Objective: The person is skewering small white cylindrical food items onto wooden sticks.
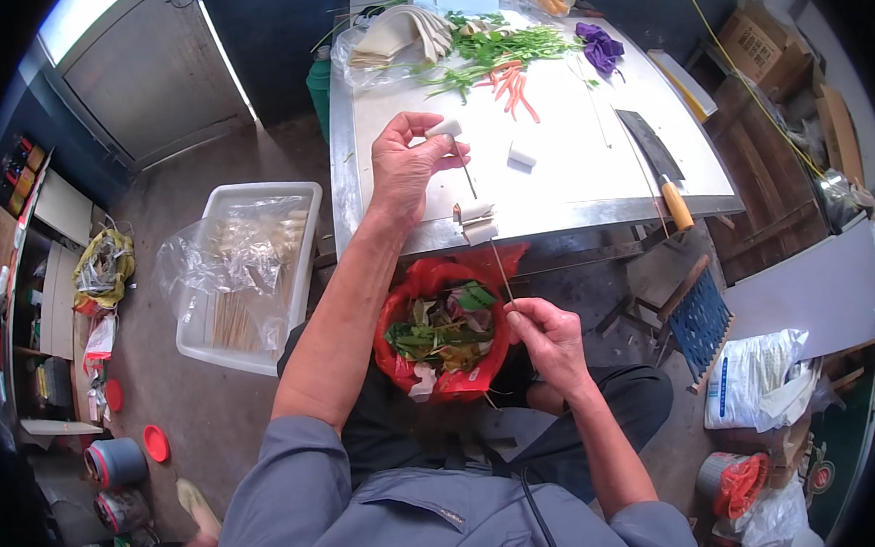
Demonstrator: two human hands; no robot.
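My left hand [417,158] pinches a pale rolled sheet, apparently tofu skin [444,129], at the upper end of a thin skewer [504,273]. The skewer's lower end is between the thumb and fingers of my right hand [548,338]. More pale rolls [476,222] sit threaded midway along it, above the table's front edge. Whether the tip has pierced the top roll is hidden by my fingers. A single loose roll [522,153] lies on the white board. Farther back are carrot sticks [513,92], green herb stems [506,47] and a stack of folded pale sheets [404,35].
A cleaver [651,144] lies at the table's right, its wooden handle past the edge. Below stands a red-bag-lined bin [506,344] of vegetable scraps. At left, a white tray [190,341] holds skewers and plastic. A stool [700,325] stands right; another person's foot [196,506] shows lower left.
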